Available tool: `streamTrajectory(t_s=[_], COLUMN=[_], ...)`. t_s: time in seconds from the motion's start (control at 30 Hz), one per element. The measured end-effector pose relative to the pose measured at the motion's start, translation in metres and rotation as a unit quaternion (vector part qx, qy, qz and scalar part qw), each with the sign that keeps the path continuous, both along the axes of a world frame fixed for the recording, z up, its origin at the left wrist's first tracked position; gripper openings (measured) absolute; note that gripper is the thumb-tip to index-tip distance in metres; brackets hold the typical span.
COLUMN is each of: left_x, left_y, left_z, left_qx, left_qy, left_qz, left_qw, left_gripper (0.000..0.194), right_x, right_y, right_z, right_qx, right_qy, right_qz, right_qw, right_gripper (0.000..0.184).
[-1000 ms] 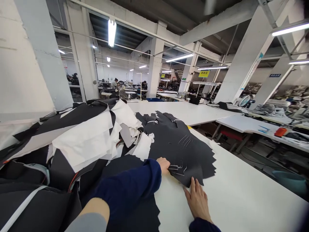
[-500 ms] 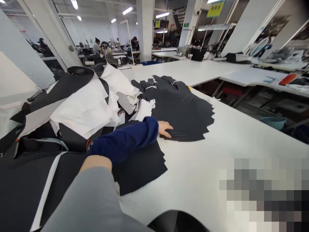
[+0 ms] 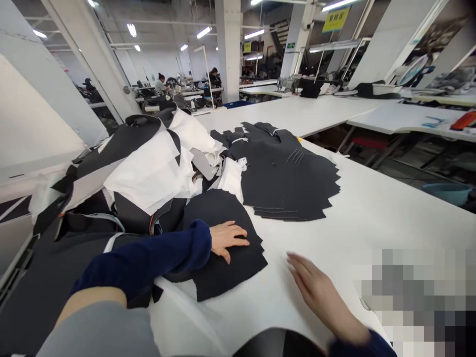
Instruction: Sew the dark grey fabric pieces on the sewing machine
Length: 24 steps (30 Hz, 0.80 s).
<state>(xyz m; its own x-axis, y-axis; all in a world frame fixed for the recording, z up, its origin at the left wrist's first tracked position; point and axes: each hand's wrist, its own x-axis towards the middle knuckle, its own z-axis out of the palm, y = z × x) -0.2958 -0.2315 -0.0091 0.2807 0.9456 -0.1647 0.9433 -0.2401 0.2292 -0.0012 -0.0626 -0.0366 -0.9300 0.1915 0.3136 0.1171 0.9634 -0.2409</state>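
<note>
My left hand [image 3: 227, 239] lies spread on a dark fabric piece [image 3: 223, 277] with a jagged right edge, near the front of the white table [image 3: 312, 233]. Its fingers are apart and point right. Over the bare tabletop, right of that piece, hovers my right hand [image 3: 316, 285], slightly blurred, fingers stretched out and nothing in them. Beyond both hands rests a fanned stack of dark fabric pieces [image 3: 286, 178] with notched edges. White ties [image 3: 242, 164] show at its left side.
A big heap of dark fabric and white sheets [image 3: 145, 163] fills the table's left side. Another white table [image 3: 412, 116] joins at the right, carrying blue snips [image 3: 434, 121] and an orange object [image 3: 464, 120]. Below stands a teal basin [image 3: 446, 192]. A co-worker [image 3: 160, 84] sits far back.
My left hand has left the far stack and come back onto the nearer dark piece. My right hand left the stack's corner, dropped from clear view, and now reappears over the table. The camera has tilted down.
</note>
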Motion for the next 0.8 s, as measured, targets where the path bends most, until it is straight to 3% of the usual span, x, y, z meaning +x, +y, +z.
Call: streamTrajectory(t_s=[0.07, 0.17, 0.27, 0.4, 0.53, 0.63, 0.7, 0.77, 0.8], left_x=[0.001, 0.001, -0.001, -0.001, 0.006, 0.004, -0.004, -0.011, -0.012], left_y=[0.007, 0.013, 0.014, 0.014, 0.012, 0.015, 0.023, 0.036, 0.043], left_z=[0.001, 0.002, -0.003, -0.008, -0.009, 0.003, 0.029, 0.070, 0.093], left_qx=[0.010, 0.027, 0.044, 0.039, 0.022, 0.014, 0.024, 0.087, 0.146], left_qy=[0.005, 0.001, 0.001, 0.010, 0.034, 0.059, 0.104, 0.155, 0.169], left_qz=[-0.017, -0.041, -0.057, -0.062, -0.038, -0.038, -0.020, 0.046, 0.091], left_qw=[1.000, 0.999, 0.997, 0.997, 0.998, 0.997, 0.994, 0.983, 0.970], left_gripper=[0.073, 0.075, 0.072, 0.069, 0.068, 0.054, 0.027, 0.010, 0.011], right_x=[-0.088, -0.186, -0.229, -0.244, -0.225, -0.164, -0.099, -0.029, 0.003], right_y=[0.015, 0.022, 0.021, 0.027, 0.054, 0.078, 0.082, 0.073, 0.065], right_z=[0.017, 0.018, 0.001, -0.012, 0.000, -0.002, -0.018, -0.044, -0.057], right_qx=[0.048, 0.130, 0.187, 0.215, 0.173, 0.161, 0.158, 0.146, 0.129], right_qy=[0.029, 0.041, 0.058, 0.063, 0.050, 0.043, 0.043, 0.090, 0.123], right_qz=[0.008, 0.001, -0.040, -0.091, -0.089, -0.101, -0.104, -0.078, -0.060], right_qw=[0.998, 0.991, 0.980, 0.970, 0.980, 0.981, 0.981, 0.982, 0.982], right_gripper=[0.040, 0.039, 0.039, 0.038, 0.038, 0.035, 0.036, 0.040, 0.040])
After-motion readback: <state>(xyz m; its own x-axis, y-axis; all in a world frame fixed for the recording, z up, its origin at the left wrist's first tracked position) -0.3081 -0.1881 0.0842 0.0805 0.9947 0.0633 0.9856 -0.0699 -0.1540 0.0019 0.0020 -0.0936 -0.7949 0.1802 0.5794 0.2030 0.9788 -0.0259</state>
